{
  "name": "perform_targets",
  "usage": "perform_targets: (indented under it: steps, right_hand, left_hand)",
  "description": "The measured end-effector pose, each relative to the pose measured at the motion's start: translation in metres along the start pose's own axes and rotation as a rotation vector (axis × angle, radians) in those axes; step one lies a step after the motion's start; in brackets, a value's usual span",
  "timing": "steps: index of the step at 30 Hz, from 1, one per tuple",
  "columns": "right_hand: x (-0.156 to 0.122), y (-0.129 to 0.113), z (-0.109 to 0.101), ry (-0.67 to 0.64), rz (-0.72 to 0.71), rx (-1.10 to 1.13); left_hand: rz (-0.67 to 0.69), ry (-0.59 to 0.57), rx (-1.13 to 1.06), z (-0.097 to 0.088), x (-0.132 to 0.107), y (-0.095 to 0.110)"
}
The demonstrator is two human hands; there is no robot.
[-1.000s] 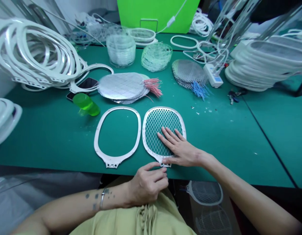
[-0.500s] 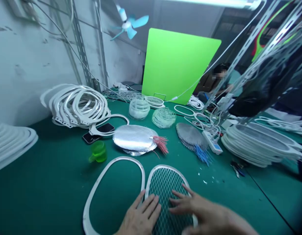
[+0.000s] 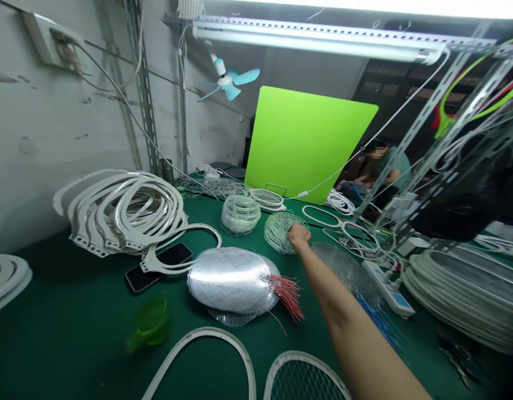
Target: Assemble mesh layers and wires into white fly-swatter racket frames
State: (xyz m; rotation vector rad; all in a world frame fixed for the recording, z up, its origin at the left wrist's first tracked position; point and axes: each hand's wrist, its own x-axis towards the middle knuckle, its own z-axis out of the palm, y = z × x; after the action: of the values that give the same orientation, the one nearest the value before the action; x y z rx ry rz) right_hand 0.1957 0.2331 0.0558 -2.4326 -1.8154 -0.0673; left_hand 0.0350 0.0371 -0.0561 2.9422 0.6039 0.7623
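Note:
My right hand (image 3: 298, 235) reaches far across the green table (image 3: 65, 311) and lies on a pale green stack of net pieces (image 3: 280, 231), its fingers curled down onto it. What the fingers hold, if anything, is hidden. My left hand is out of view. Near the front edge lie an empty white racket frame (image 3: 206, 355) and a frame fitted with mesh (image 3: 302, 380). A pile of silver mesh with red wires (image 3: 235, 284) lies between them and the hand.
White frames (image 3: 123, 208) are heaped at left, a phone (image 3: 156, 269) and a green cup (image 3: 150, 328) beside them. A mesh pile with blue wires (image 3: 348, 272), a power strip (image 3: 387, 289) and stacked frames (image 3: 468, 289) sit right. Behind a green board (image 3: 306, 141) sits another person (image 3: 385, 166).
The view has tilted up. My right hand left the meshed frame and stretched forward to the pale green stack; my left hand dropped out of view.

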Motion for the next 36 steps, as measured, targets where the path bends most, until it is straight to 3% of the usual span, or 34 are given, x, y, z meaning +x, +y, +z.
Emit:
perform_targets:
  steps: [3,7,10,13,15,17,20,22,25,28,33,36]
  right_hand:
    - [0.007,0.011,0.010,-0.010,0.002,-0.026]
    - [0.005,0.024,0.009,0.052,-0.066,-0.028]
    - [-0.003,0.030,-0.011,0.125,-0.163,0.004]
    - [-0.025,0.039,-0.041,0.174,-0.309,0.070]
    - [-0.057,0.050,-0.060,0.175,-0.418,0.134]
    - [-0.106,0.064,-0.070,0.151,-0.508,0.204]
    - [-0.205,0.086,-0.071,0.092,-0.577,0.294]
    - [-0.275,0.098,-0.064,0.043,-0.642,0.339]
    - [-0.364,0.111,-0.050,-0.011,-0.691,0.347]
    - [-0.417,0.121,-0.036,0.006,-0.677,0.286]
    - [-0.447,0.124,-0.018,0.035,-0.675,0.240]
    - [-0.448,0.113,-0.008,0.087,-0.664,0.241]
  left_hand:
    - [0.035,-0.007,-0.023,0.011,0.024,-0.024]
    - [0.062,-0.013,-0.034,0.012,0.036,-0.034]
    - [0.048,-0.009,-0.026,0.002,0.030,-0.027]
    - [0.018,-0.010,-0.025,-0.009,0.003,0.001]
    - [0.004,-0.031,-0.043,-0.015,-0.029,0.033]
    - [-0.001,-0.073,-0.074,-0.024,-0.064,0.070]
    - [-0.069,-0.167,-0.131,-0.048,-0.098,0.113]
    - [-0.186,-0.234,-0.194,-0.066,-0.100,0.125]
    - [-0.339,-0.299,-0.309,-0.085,-0.085,0.122]
    - [-0.514,-0.298,-0.478,-0.098,-0.076,0.109]
    - [-0.765,-0.001,-0.718,-0.115,-0.065,0.090]
    - [-0.788,-0.016,-0.531,-0.111,-0.040,0.081]
